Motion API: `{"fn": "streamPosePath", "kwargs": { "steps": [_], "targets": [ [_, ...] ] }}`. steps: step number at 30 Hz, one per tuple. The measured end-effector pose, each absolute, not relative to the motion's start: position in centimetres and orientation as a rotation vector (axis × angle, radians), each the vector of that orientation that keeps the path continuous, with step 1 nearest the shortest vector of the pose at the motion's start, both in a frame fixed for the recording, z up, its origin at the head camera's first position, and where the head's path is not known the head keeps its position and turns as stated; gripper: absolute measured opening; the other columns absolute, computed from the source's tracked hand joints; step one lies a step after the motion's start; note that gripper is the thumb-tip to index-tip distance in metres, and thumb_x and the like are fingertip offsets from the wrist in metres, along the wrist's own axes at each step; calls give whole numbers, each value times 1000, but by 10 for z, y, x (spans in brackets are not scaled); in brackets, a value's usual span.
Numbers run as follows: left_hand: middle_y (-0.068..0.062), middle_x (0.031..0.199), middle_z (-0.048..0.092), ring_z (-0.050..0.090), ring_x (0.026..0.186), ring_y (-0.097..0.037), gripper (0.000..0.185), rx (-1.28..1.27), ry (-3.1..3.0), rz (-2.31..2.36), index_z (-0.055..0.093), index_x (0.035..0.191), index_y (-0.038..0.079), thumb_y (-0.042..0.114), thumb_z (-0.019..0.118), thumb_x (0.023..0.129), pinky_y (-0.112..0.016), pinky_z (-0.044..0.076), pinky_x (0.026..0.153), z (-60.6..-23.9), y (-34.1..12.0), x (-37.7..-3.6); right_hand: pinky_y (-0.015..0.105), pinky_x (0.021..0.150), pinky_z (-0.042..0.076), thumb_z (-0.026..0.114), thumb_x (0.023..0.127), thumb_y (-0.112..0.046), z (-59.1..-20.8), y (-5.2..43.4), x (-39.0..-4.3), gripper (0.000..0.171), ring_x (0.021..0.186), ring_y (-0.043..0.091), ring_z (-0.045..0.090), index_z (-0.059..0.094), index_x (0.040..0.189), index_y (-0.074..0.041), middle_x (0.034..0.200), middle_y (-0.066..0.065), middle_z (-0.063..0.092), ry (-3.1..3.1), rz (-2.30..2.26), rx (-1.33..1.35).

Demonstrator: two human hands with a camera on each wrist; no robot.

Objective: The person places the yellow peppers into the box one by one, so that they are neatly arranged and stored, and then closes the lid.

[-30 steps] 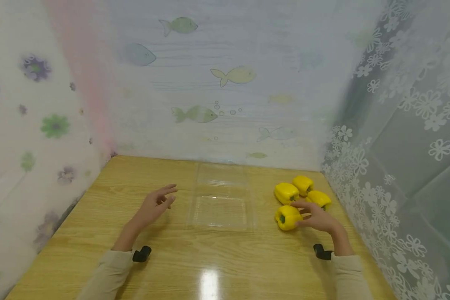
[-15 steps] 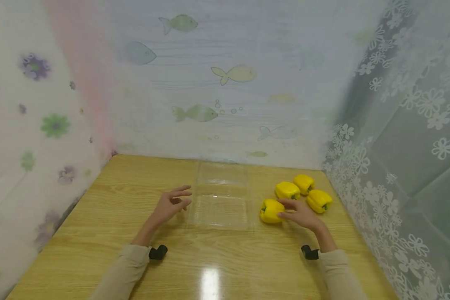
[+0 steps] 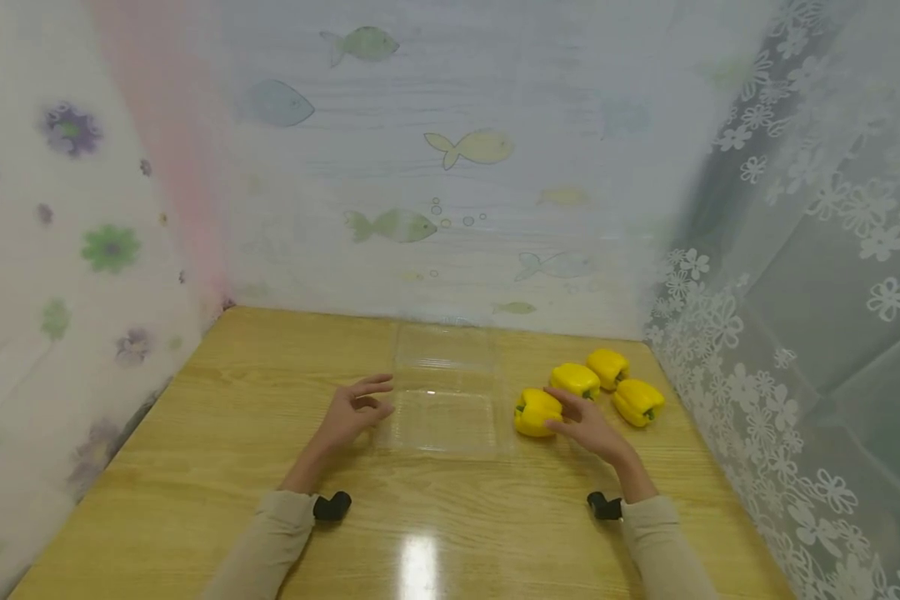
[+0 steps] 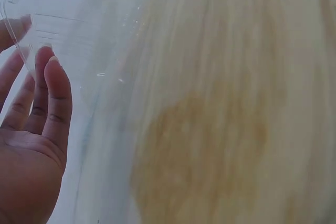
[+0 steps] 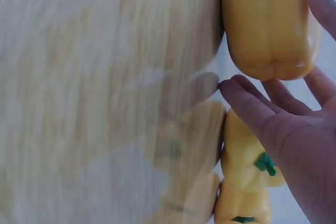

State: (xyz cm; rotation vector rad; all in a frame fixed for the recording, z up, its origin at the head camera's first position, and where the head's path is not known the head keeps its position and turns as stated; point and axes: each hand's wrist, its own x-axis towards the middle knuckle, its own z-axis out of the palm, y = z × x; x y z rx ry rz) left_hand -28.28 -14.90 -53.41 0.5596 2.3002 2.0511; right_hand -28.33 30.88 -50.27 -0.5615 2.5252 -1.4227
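A yellow bell pepper [image 3: 537, 412] sits on the table just right of the clear plastic container [image 3: 444, 450]. My right hand [image 3: 588, 425] holds it from the right, fingertips on its far side and thumb on its near side. In the right wrist view the thumb lies against the smooth yellow pepper [image 5: 268, 24], with fingers at its lower end. My left hand [image 3: 351, 412] is at the container's left side, fingers loosely bent. The left wrist view shows those fingertips [image 4: 56, 74] right at the edge of the clear plastic [image 4: 63, 24], with nothing gripped.
More yellow peppers lie to the right: one [image 3: 574, 381] just behind the held pepper, another [image 3: 608, 368] farther back, and a third [image 3: 639, 402] at the right. The container's raised lid [image 3: 446, 346] stands toward the fish-patterned back curtain [image 3: 450, 192]. A flowered curtain [image 3: 817, 333] borders the table's right side.
My right hand has brought the nearest pepper left, away from the other peppers and close to the container. My left hand has moved right to the container's left side.
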Motion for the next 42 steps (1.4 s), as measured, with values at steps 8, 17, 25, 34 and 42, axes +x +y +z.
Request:
{"fn": "streamPosePath", "kwargs": {
  "steps": [8, 17, 25, 34, 42],
  "targets": [
    [-29, 155, 40, 65, 80, -9, 49, 616, 2171, 2173, 55, 137, -14, 3, 72, 94, -25, 54, 58, -540, -145, -285, 63, 114, 32, 72, 97, -19, -506, 305, -285, 77, 145, 48, 33, 30, 159, -3, 165, 23, 26, 2481, -1458, -543],
    [-28, 157, 37, 60, 79, -5, 49, 551, 2061, 2281, 52, 137, -17, -3, 70, 94, -20, 51, 60, -543, -141, -282, 62, 114, 33, 72, 96, -17, -510, 304, -286, 77, 144, 48, 35, 30, 159, -1, 164, 23, 29, 2487, -1478, -552],
    [-23, 155, 45, 58, 78, -5, 43, 470, 2100, 2337, 59, 130, -17, 0, 72, 93, -20, 52, 60, -548, -134, -283, 63, 114, 32, 72, 97, -19, -511, 303, -284, 78, 145, 48, 33, 29, 159, -1, 164, 23, 27, 2498, -1483, -528],
    [-25, 155, 44, 58, 76, -4, 46, 444, 2070, 2390, 57, 129, -20, 0, 73, 92, -19, 52, 59, -552, -134, -283, 63, 114, 32, 73, 96, -18, -513, 301, -285, 77, 144, 48, 35, 30, 159, -1, 164, 22, 28, 2505, -1476, -525],
    [-22, 158, 41, 59, 77, -4, 49, 455, 2002, 2423, 54, 133, -19, 2, 72, 93, -18, 52, 60, -557, -134, -283, 63, 115, 31, 74, 95, -18, -513, 303, -284, 78, 143, 49, 37, 32, 158, 0, 163, 22, 31, 2527, -1475, -522]
  ]
}}
